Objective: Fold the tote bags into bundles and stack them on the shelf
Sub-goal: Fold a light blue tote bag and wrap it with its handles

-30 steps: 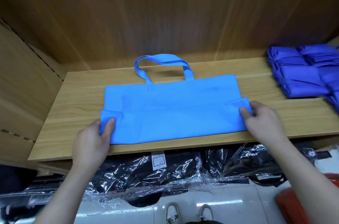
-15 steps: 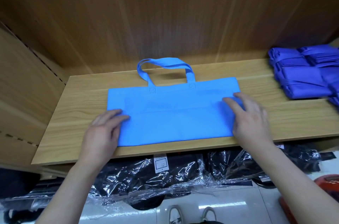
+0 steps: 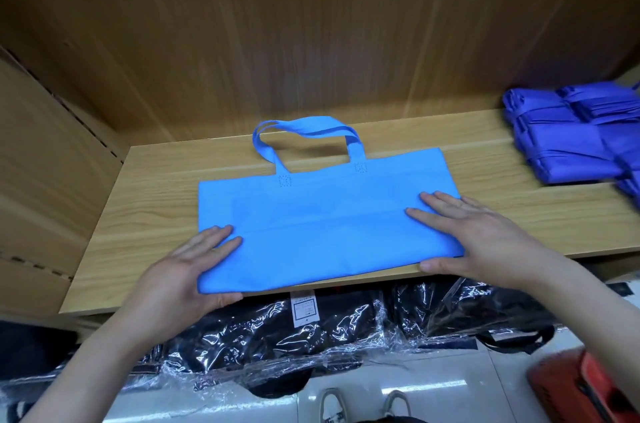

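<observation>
A light blue tote bag [image 3: 325,214] lies flat on the wooden shelf [image 3: 145,214], handles toward the back wall, its lower part folded up over the body. My left hand [image 3: 187,273] grips the bag's near left corner, fingers on top and thumb under the edge. At the near right end, my right hand [image 3: 478,239] holds the bag the same way, fingers spread on the fabric and thumb at the front edge. A stack of folded dark blue bag bundles [image 3: 575,138] sits at the shelf's right end.
The shelf's back wall and left side panel close in the space. Below the shelf lie black goods in clear plastic wrap [image 3: 311,329]. A red object [image 3: 588,384] is on the floor at lower right, and my shoes [image 3: 363,405] show at the bottom.
Both hands folded the bag's bottom part up and pressed it flat, then slid back to the near edge and took hold of the corners there.
</observation>
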A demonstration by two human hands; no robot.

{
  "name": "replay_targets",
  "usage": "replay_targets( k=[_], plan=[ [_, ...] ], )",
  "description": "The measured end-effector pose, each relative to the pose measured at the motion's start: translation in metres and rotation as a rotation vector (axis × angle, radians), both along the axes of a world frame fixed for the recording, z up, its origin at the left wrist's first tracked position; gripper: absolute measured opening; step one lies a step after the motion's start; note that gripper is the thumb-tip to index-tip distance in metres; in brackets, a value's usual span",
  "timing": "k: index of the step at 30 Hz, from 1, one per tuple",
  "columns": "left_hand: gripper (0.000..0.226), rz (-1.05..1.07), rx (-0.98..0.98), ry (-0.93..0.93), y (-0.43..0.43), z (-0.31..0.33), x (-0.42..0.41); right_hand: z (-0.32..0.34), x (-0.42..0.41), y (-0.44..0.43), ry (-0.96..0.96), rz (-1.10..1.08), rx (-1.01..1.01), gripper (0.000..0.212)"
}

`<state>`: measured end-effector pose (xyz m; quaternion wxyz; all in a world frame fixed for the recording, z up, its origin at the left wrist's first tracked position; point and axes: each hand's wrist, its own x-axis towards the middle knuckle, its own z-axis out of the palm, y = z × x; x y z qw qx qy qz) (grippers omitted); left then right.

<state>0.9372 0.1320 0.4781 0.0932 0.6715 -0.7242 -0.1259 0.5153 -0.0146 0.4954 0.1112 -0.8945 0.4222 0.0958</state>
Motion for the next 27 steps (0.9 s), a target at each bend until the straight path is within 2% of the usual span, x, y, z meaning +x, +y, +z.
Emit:
replay_targets(
  k=[2, 5, 7, 10, 15, 17, 20, 24, 27],
  plan=[
    [0.065, 0.035, -0.044, 0.134, 0.000, 0.001, 0.000, 0.003, -0.002, -0.004, -0.025, 0.003, 0.046, 0.087],
    [0.055, 0.220, -0.046, 0.423, -0.005, 0.005, -0.001, 0.009, -0.004, -0.007, -0.124, -0.038, 0.146, 0.079],
    [0.041, 0.345, -0.031, 0.542, -0.011, 0.007, -0.003, 0.011, -0.008, -0.008, -0.297, -0.105, 0.228, 0.067],
    [0.018, 0.478, -0.080, 0.700, -0.022, 0.011, -0.007, 0.013, -0.012, -0.009, -0.605, -0.346, 0.384, 0.047],
    [0.004, 0.638, -0.149, 0.619, -0.033, 0.007, -0.010, 0.015, -0.010, -0.009, -0.869, -0.601, 0.353, 0.012],
    [0.014, 0.675, -0.165, 0.560, -0.034, 0.006, -0.015, 0.012, -0.005, -0.008, -0.917, -0.696, 0.322, 0.010],
    [0.027, 0.688, -0.202, 0.330, -0.033, 0.004, -0.020, 0.001, 0.005, -0.010, -0.868, -0.772, 0.173, 0.014],
    [0.038, 0.683, -0.205, 0.113, -0.027, 0.005, -0.028, 0.001, 0.022, -0.007, -0.666, -0.820, -0.074, 0.020],
    [0.039, 0.673, -0.184, -0.095, -0.024, 0.007, -0.038, 0.001, 0.032, -0.004, -0.534, -0.860, -0.136, 0.028]
  ],
)
